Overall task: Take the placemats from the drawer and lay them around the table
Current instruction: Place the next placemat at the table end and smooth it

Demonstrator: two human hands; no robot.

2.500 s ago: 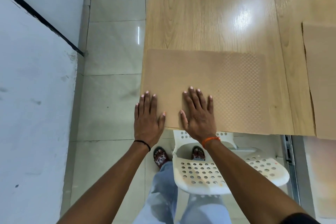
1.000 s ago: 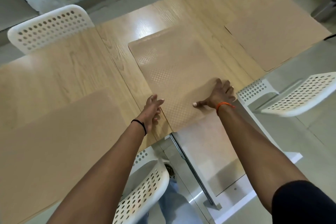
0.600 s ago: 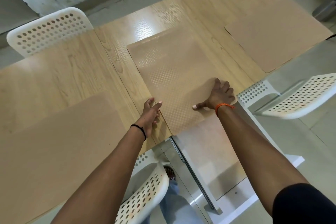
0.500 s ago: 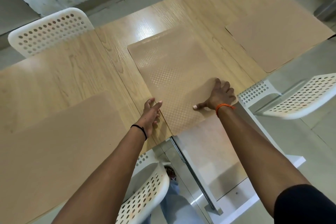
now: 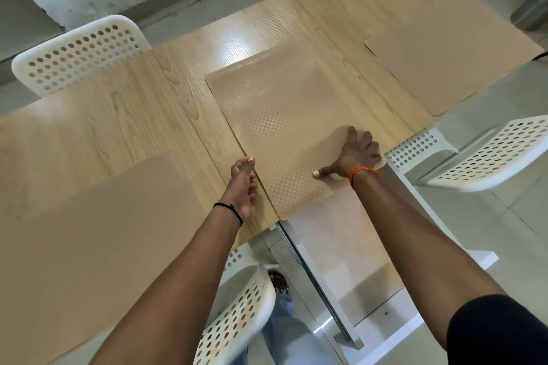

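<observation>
**Both hands on the middle placemat at the table's near edge**

A white chair with a holed back (image 5: 80,53) stands at the far side of the table (image 5: 124,104), toward its left end. On the table's left part lies a plain tan placemat (image 5: 98,234), flat, reaching the near edge.

Right of that mat, the left hand (image 5: 241,184) rests on bare table wood just beside the left edge of the middle placemat (image 5: 281,127). Its fingers are loosely curled, fingertips touching or almost touching that mat's edge; it is not clear whether they have hold of it. A black band circles the wrist.

The middle placemat has a small chequered texture and lies flat on the table. Its near corner juts a little past the table's near edge, over an open drawer (image 5: 341,252) that sticks out below the table.

The right hand (image 5: 354,154) presses down on the middle placemat's near right corner, fingers spread and bent at the knuckles, thumb stretched out to the left on the mat. It grips nothing. An orange band sits at the wrist.

Further right on the table, well apart from the middle mat, a third placemat (image 5: 450,65) lies flat at the near edge. A white seat (image 5: 489,154) stands beside the table's near edge below it.
</observation>
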